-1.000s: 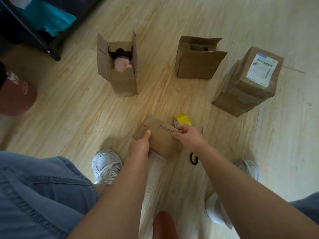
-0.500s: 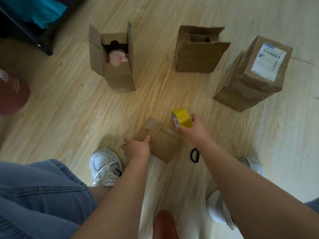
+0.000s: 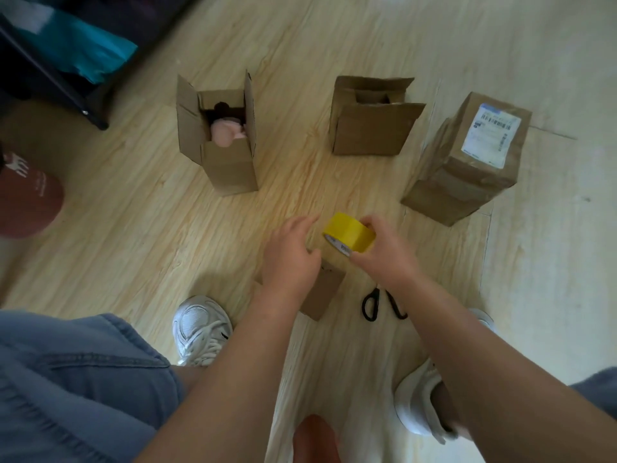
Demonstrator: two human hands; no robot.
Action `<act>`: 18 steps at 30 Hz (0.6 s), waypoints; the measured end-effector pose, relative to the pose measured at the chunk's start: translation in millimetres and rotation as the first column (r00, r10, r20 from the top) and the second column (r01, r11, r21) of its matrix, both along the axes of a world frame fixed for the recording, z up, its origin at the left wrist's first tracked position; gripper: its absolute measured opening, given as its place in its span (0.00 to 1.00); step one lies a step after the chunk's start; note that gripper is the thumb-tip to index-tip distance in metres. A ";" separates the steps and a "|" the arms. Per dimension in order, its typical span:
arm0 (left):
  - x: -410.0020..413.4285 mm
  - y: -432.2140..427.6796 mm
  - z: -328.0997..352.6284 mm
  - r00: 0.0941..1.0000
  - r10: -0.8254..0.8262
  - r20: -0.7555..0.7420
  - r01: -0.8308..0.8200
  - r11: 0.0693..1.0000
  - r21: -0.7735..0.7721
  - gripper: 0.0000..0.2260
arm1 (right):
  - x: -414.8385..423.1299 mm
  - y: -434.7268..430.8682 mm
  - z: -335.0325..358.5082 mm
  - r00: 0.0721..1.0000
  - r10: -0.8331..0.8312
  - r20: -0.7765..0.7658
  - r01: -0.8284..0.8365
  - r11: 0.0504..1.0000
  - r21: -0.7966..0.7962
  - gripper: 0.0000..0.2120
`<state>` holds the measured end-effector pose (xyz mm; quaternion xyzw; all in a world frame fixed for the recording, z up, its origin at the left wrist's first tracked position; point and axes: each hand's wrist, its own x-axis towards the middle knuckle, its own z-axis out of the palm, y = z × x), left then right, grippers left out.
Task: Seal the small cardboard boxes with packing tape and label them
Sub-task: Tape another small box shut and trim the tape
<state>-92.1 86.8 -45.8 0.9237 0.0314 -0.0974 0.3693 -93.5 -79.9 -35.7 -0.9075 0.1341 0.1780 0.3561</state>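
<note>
Both hands have left the box (image 3: 322,290) they held a second ago. The right hand (image 3: 384,259) has since lifted the tape (image 3: 349,233) off the floor and now carries it above the box, and the left hand (image 3: 290,259) has risen to meet it. By my reading, the flaps are done with and taping is about to start, with the roll's free end to be found first.

The right hand is clamped on the roll, its fingers curled over the far side and its thumb under the near rim. The left hand holds nothing: its fingers are loosely spread and its thumb is out, just beside the roll's left rim. Whether it touches the roll I cannot tell.

Below the left hand and wrist, the box lies on the floor (image 3: 150,228), mostly hidden, with the scissors (image 3: 370,305) just to its right. Farther off stand two open boxes (image 3: 230,168) and a labelled box (image 3: 467,182), already sealed.
</note>
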 end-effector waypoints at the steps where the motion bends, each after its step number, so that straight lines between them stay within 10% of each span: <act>1: -1.2 -1.5 3.3 0.999 -0.049 0.005 0.049 0.999 0.001 0.28 | -3.5 -1.2 7.8 0.999 0.042 0.021 -0.042 0.999 0.015 0.23; 13: -6.1 11.9 18.4 0.992 -0.046 -0.122 0.015 0.970 -0.241 0.28 | -33.7 -5.9 41.2 0.991 0.129 0.019 -0.131 0.976 0.174 0.42; 18: -5.0 16.4 22.9 0.975 -0.006 -0.221 -0.086 0.911 -0.402 0.27 | -34.0 -13.5 42.3 0.996 0.088 0.030 -0.093 0.973 0.209 0.32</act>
